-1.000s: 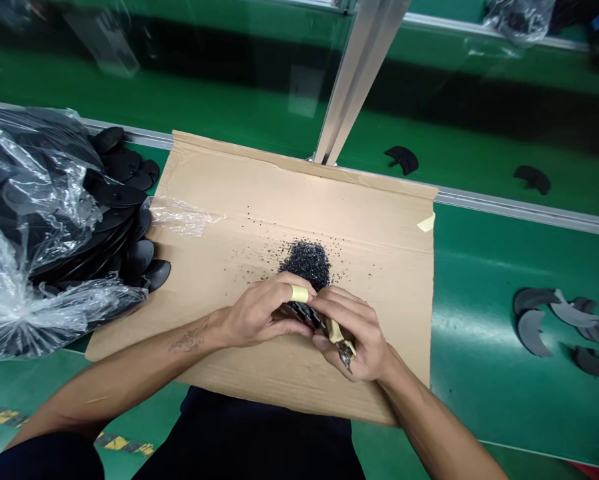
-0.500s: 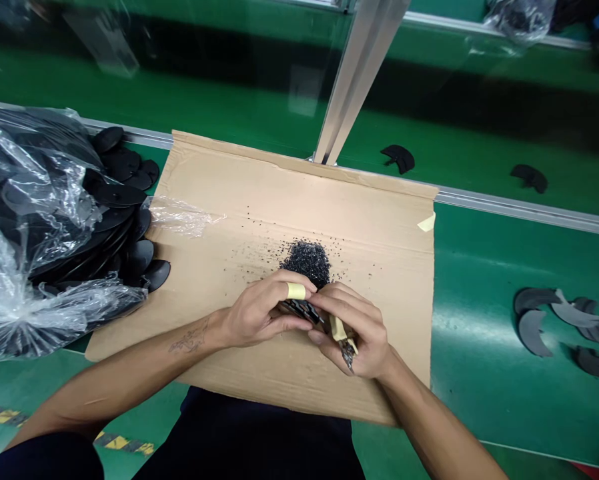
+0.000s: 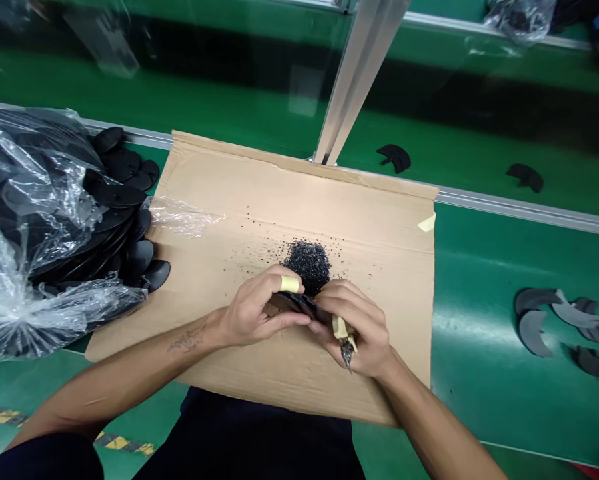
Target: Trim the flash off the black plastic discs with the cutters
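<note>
Thin black plastic part (image 3: 290, 302) is pinched between thumb and fingers of my left hand (image 3: 253, 308). A pale yellow tape band wraps that hand's index finger. My right hand (image 3: 359, 320) closes round a small hand tool, apparently nippers (image 3: 340, 328), with yellow tape and bare metal at its near end. The tool's far end is hidden by my fingers, up against the part's right end. Just beyond both hands lies a heap of tiny black clippings (image 3: 307, 261), with loose bits scattered round it.
A cardboard sheet (image 3: 259, 173) covers the green bench (image 3: 479, 267). At left, a clear plastic bag (image 3: 44, 200) spills black discs (image 3: 117, 195). Several curved black pieces (image 3: 534, 332) lie at right. A metal post (image 3: 357, 80) rises behind the cardboard.
My left hand has shifted slightly left and tilted the black part, so more of its face shows. My right hand stays close beside it, still gripping the tool.
</note>
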The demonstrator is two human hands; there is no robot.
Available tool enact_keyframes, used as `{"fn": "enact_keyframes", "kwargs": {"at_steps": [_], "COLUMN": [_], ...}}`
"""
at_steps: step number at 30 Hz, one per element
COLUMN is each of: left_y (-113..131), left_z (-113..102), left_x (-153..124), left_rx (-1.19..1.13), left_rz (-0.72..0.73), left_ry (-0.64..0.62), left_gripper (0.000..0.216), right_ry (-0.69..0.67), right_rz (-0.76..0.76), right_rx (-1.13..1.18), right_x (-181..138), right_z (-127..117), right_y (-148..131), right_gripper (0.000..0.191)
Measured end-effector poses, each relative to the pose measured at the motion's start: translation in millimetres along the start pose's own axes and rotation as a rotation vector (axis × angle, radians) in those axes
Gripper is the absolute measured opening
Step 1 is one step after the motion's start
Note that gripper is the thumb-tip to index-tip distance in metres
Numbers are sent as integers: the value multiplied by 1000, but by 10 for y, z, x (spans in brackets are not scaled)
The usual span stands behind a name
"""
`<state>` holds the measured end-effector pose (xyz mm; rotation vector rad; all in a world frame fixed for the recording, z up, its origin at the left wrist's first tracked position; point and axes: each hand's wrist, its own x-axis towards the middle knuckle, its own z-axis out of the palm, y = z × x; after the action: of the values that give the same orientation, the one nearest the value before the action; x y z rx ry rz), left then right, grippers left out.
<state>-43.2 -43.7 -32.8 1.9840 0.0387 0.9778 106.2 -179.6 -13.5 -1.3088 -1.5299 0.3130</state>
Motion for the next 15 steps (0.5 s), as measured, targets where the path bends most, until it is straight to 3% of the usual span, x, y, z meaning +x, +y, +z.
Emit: {"fn": "enact_keyframes", "kwargs": {"at_steps": [15], "left_y": [-4], "left_z": [-11], "left_x": [-33], "left_rx": [-32], "left_rz": [-50], "left_ry": [-29], "left_gripper": [25], "right_ry": [-24], "right_rz": [-13], "right_rx": [-5], "right_x": [-33], "right_z": [15], "right_y": [18], "right_gripper": [19]}}
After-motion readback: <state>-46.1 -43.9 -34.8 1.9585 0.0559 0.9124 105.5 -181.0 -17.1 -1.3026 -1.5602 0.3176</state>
